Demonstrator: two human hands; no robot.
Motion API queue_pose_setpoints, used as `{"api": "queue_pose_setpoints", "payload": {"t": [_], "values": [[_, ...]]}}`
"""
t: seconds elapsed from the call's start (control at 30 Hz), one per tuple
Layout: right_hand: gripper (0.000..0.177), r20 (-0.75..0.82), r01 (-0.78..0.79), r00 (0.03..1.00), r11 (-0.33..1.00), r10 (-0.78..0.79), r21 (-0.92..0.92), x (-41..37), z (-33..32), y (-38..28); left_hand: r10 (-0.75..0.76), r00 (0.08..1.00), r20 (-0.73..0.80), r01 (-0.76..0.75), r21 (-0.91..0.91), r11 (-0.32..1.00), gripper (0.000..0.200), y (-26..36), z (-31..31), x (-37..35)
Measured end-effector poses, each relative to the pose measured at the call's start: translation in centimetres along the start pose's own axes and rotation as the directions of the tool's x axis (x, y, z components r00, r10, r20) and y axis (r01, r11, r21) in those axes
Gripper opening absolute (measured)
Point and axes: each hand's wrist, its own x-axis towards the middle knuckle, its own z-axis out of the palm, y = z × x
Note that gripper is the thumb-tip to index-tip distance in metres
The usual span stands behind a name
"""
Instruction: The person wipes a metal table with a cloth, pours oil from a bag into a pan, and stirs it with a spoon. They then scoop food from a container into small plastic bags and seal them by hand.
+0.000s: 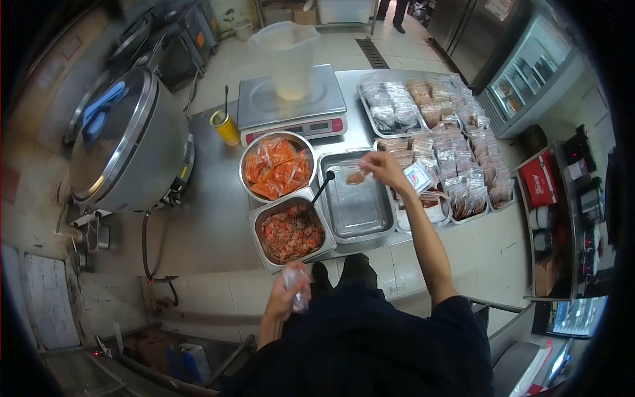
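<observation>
My right hand (385,169) pinches the top of a small clear plastic bag (356,176) with brownish food in its bottom. The bag hangs above a metal tray (357,228) that looks wet inside. Low in front of my body, my left hand (283,294) is closed round some clear plastic (299,301), seemingly bags. Between the hands stands a square metal pan (268,255) of chopped reddish food mix (291,235), with a dark-handled spoon (324,185) leaning out of it. Behind it, a round metal bowl (242,173) holds orange-filled bags (278,169).
Trays of filled bags (456,159) crowd the table's right side. A scale (291,116) carries a translucent pitcher (288,63), with a yellow can (225,128) beside it. A large round cooker (126,145) stands left. Another person's legs (397,13) show at the back.
</observation>
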Motion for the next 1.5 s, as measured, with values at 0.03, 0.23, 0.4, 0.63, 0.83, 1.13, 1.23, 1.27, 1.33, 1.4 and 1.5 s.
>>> {"api": "queue_pose_setpoints", "payload": {"t": [0.03,0.23,0.4,0.63,0.83,1.13,1.23,1.27,1.33,1.4,1.5], "values": [[0.014,0.008,-0.04,0.999,0.999,0.04,0.001,1.6,1.2,0.8,0.058,0.998,-0.031,-0.057,0.007,0.998,0.023,0.9,0.2,0.6],[0.025,-0.549,0.16,0.795,0.962,-0.26,-0.223,5.2,4.4,0.7,0.433,0.89,-0.141,-0.455,-0.228,0.861,0.01,5.3,2.0,3.6],[0.02,-0.119,0.197,0.976,0.975,-0.185,0.1,-7.9,9.7,-15.3,0.523,0.823,-0.221,-0.567,-0.272,0.778,0.01,6.5,3.5,5.5],[0.01,-0.071,0.082,0.996,0.93,-0.06,0.359,-9.8,11.5,-14.2,0.513,0.847,-0.135,-0.531,-0.184,0.827,0.008,6.4,5.8,6.3],[0.012,-0.367,0.25,0.926,0.872,-0.089,0.421,-9.2,10.7,-15.6,0.396,0.832,-0.388,-0.528,-0.337,0.779,0.011,8.3,6.8,4.8],[0.013,-0.029,0.037,0.999,0.875,-0.026,0.482,-8.6,8.4,-16.6,0.55,0.815,0.184,-0.51,-0.223,0.831,0.026,6.9,3.3,3.9],[0.015,-0.16,0.129,0.982,0.977,-0.102,0.172,-8.5,8.5,-17.6,0.422,0.886,0.191,-0.436,0.035,0.899,0.016,6.9,3.1,3.6],[0.018,-0.309,0.213,0.921,0.97,-0.239,-0.115,-8.4,8.7,-17.9,0.419,0.897,0.141,-0.428,0.039,0.903,0.012,6.9,3.2,3.6],[0.025,-0.364,0.292,0.819,0.868,-0.444,-0.401,-8.6,8.6,-18.1,0.418,0.904,0.089,-0.422,0.039,0.906,0.009,6.7,3.3,3.9],[0.029,0.047,0.505,0.852,0.794,-0.521,-0.339,-10.0,8.8,-18.5,0.514,0.856,0.057,-0.517,0.041,0.855,0.01,6.3,3.4,4.4],[0.022,0.289,0.213,0.938,0.976,-0.192,-0.043,-10.2,9.0,-18.1,0.508,0.851,0.132,-0.523,0.124,0.843,0.01,6.8,3.2,4.2]]}}
